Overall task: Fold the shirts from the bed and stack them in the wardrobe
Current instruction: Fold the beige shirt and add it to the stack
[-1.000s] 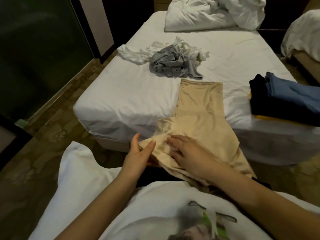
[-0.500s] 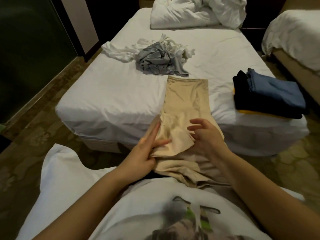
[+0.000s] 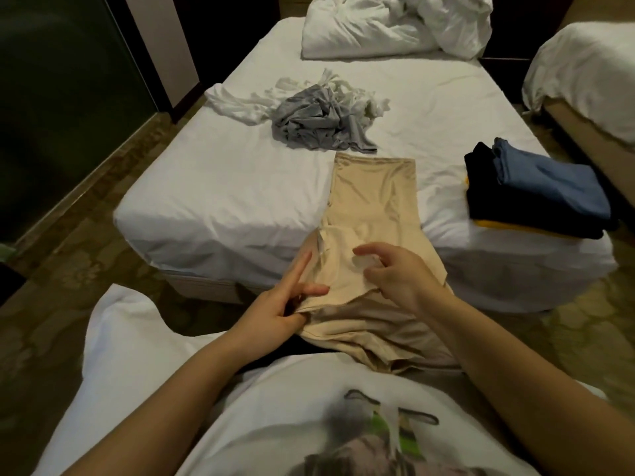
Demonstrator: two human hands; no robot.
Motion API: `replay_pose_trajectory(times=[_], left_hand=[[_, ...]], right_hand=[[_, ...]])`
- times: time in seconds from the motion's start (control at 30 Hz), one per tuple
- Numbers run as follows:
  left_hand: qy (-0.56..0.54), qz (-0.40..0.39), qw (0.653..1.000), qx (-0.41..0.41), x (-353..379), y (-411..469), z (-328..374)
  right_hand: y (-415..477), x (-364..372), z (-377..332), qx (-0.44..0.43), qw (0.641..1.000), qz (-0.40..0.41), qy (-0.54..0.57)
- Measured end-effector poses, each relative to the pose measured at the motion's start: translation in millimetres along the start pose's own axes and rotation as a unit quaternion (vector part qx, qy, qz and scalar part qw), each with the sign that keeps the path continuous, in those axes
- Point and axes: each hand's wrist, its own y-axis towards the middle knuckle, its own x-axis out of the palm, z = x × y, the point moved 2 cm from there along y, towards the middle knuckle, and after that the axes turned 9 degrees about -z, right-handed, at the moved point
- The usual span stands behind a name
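Note:
A beige shirt (image 3: 372,197) lies lengthwise over the foot of the white bed (image 3: 213,187), its near end hanging down to my lap. My left hand (image 3: 278,305) pinches the shirt's left edge near a folded-in sleeve, index finger stretched along the cloth. My right hand (image 3: 400,274) hovers just over the fabric with fingers loosely curled, holding nothing. A crumpled grey shirt (image 3: 316,123) and a white shirt (image 3: 237,103) lie in a heap further up the bed. A stack of folded shirts (image 3: 536,190), blue on black on yellow, sits at the bed's right edge.
A bunched white duvet (image 3: 395,25) lies at the head of the bed. A second bed (image 3: 591,77) stands to the right. Dark glass panel (image 3: 51,108) and patterned carpet (image 3: 86,207) are to the left.
My right hand lifted off the beige shirt and now hovers above it. My left hand shifted its hold along the shirt's left edge, folding the sleeve inward.

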Motion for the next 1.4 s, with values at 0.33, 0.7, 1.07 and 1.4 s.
replay_pose_trajectory(times=[0.33,0.7,1.07,1.4], left_hand=[[0.048,0.034,0.998,0.019,-6.2,7.9,0.8],[0.173,0.08,0.982,-0.013,-6.6,13.9,-4.6],[0.224,-0.068,0.97,0.068,-14.0,9.1,-3.9],[0.171,-0.068,0.976,0.121,-14.2,13.0,-1.2]], right_hand=[[29.0,-10.4,-6.7,0.067,0.995,-0.048,-0.051],[58.4,-2.1,4.4,-0.003,0.998,0.033,-0.062],[-40.4,30.5,-28.1,-0.044,0.904,-0.206,-0.371],[-25.3,19.7,-31.3,-0.073,0.922,-0.196,-0.324]])
